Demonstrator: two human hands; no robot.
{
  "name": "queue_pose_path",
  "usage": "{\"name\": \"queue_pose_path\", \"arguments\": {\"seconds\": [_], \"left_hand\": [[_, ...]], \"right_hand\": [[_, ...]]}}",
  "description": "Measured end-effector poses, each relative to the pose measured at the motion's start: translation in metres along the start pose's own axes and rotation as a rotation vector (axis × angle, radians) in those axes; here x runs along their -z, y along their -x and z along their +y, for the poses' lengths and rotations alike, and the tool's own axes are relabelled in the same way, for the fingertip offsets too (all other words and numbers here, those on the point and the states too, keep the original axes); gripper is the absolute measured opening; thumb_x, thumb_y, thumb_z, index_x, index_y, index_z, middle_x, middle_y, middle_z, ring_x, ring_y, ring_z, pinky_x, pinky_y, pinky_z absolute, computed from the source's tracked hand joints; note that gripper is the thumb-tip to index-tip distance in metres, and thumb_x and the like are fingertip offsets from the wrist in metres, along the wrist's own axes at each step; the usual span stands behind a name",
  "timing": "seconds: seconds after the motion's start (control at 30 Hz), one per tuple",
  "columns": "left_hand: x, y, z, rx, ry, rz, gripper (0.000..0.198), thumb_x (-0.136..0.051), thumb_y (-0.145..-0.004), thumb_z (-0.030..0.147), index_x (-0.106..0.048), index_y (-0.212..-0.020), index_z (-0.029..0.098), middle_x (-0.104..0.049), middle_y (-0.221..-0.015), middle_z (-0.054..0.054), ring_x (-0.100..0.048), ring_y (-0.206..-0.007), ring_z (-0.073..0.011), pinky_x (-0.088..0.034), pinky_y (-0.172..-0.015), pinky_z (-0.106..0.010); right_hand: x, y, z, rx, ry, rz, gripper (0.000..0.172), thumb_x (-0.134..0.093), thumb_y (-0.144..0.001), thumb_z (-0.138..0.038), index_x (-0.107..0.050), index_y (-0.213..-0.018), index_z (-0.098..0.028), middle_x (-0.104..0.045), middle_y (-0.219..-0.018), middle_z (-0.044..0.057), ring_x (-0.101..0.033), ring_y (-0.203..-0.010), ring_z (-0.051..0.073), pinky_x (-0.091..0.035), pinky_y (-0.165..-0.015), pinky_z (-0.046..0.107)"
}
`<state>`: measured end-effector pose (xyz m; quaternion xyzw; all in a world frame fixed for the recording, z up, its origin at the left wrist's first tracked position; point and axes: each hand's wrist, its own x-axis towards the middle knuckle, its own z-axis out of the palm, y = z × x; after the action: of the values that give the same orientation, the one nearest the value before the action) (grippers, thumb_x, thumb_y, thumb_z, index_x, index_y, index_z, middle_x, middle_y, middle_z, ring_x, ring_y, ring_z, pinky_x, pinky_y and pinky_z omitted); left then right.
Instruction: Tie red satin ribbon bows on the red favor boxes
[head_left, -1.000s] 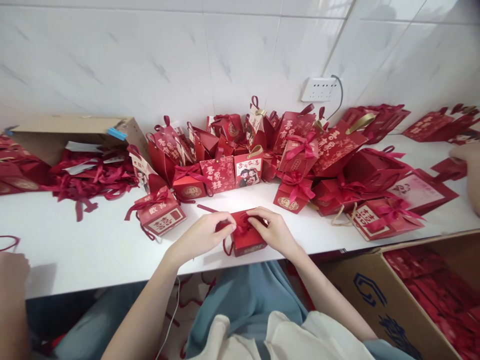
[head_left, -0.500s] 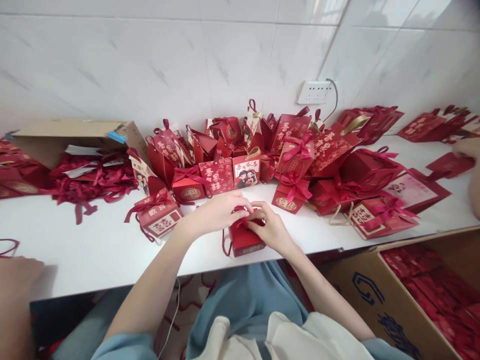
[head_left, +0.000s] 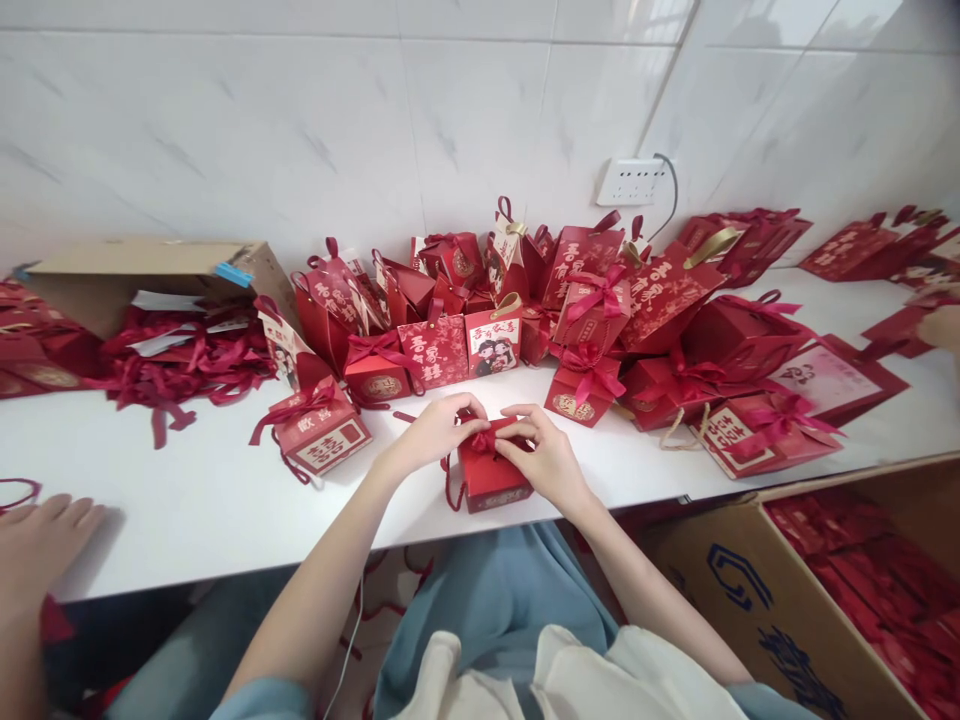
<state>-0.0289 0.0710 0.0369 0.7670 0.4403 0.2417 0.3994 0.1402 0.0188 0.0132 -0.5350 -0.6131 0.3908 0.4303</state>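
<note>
A small red gift box [head_left: 495, 475] sits near the front edge of the white table, with a dark red cord hanging at its left side. On its top lies a red ribbon bow [head_left: 484, 440]. My left hand [head_left: 442, 430] pinches the bow's left part between thumb and fingers. From the other side, my right hand [head_left: 541, 450] pinches the bow's right part. A loose ribbon end sticks out behind my left hand. Just behind stand more red boxes, one with a couple picture [head_left: 493, 345] and one with a pink bow [head_left: 583, 385].
Many finished-looking red boxes line the tiled wall. A cardboard box [head_left: 150, 258] with ribbons spilling out stands at left. Another carton [head_left: 720, 560] full of red packaging is at lower right. Another person's hand [head_left: 52, 540] rests on the table at left. A power strip [head_left: 634, 183] is on the wall.
My left hand has drawn a little to the left, and the bow's knot shows more between my hands. The other person's hand at left has come further into view.
</note>
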Motion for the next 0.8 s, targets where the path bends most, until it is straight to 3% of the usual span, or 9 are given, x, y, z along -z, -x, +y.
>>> {"name": "queue_pose_path", "arguments": {"seconds": [0.3, 0.5, 0.6, 0.8], "left_hand": [[-0.019, 0.030, -0.007, -0.186, -0.117, 0.193, 0.016, -0.046, -0.084, 0.020, -0.062, -0.084, 0.018, -0.064, -0.090, -0.006, -0.052, -0.094, -0.0197, -0.041, -0.088, -0.035], [-0.036, 0.042, -0.007, -0.195, -0.139, 0.293, 0.005, -0.057, -0.080, 0.021, -0.061, -0.081, 0.019, -0.063, -0.102, -0.007, -0.050, -0.102, -0.0218, -0.042, -0.093, -0.039], [-0.043, 0.040, -0.010, -0.168, -0.087, 0.357, 0.009, -0.054, -0.081, 0.016, -0.060, -0.075, 0.019, -0.063, -0.102, -0.005, -0.051, -0.101, -0.0205, -0.042, -0.094, -0.040], [-0.046, 0.036, -0.011, -0.123, 0.032, 0.351, 0.010, -0.055, -0.078, 0.013, -0.059, -0.071, 0.019, -0.062, -0.101, -0.005, -0.052, -0.102, -0.0204, -0.042, -0.094, -0.040]], "right_hand": [[-0.005, 0.001, 0.004, -0.012, -0.103, 0.056, 0.018, -0.060, -0.073, -0.028, -0.051, -0.088, -0.023, -0.070, -0.081, 0.002, -0.066, -0.082, 0.020, -0.048, -0.075, 0.031], [-0.006, 0.001, 0.000, 0.031, -0.036, 0.097, 0.010, -0.059, -0.072, -0.029, -0.056, -0.078, -0.021, -0.068, -0.079, 0.003, -0.066, -0.078, 0.019, -0.050, -0.072, 0.031], [-0.005, 0.002, -0.003, 0.058, 0.023, 0.082, 0.008, -0.058, -0.073, -0.028, -0.057, -0.077, -0.021, -0.067, -0.077, 0.002, -0.065, -0.073, 0.018, -0.050, -0.069, 0.030], [0.002, 0.002, -0.005, 0.157, 0.135, 0.000, 0.005, -0.054, -0.077, -0.020, -0.058, -0.080, -0.021, -0.067, -0.078, 0.000, -0.063, -0.071, 0.015, -0.049, -0.068, 0.027]]}}
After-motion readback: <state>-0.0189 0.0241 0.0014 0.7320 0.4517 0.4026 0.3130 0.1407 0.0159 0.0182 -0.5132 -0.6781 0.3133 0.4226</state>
